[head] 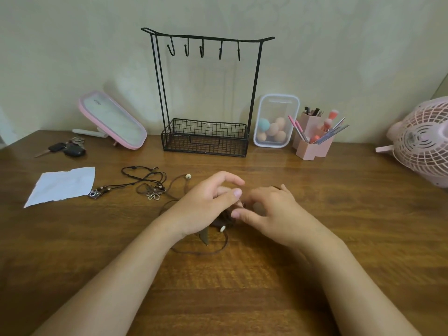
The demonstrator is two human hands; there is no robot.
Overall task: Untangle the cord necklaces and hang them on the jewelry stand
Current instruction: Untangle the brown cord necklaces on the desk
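A black wire jewelry stand (pixel 205 93) with several bare hooks and a mesh basket stands at the back of the wooden table. A brown cord necklace (pixel 208 248) with white beads loops under my hands. My left hand (pixel 208 204) and my right hand (pixel 269 212) meet over its bunched middle, and both pinch the cord there. What lies between the fingertips is mostly hidden. To the left lies a tangle of black cord necklaces (pixel 145 180) with a flower pendant and a square pendant.
A torn white paper (pixel 60 185) and car keys (pixel 68 147) lie at the left. A pink mirror (pixel 112 120) leans on the wall. A clear box of sponges (pixel 276 121), a pink brush holder (pixel 312 139) and a pink fan (pixel 424 141) stand at the right.
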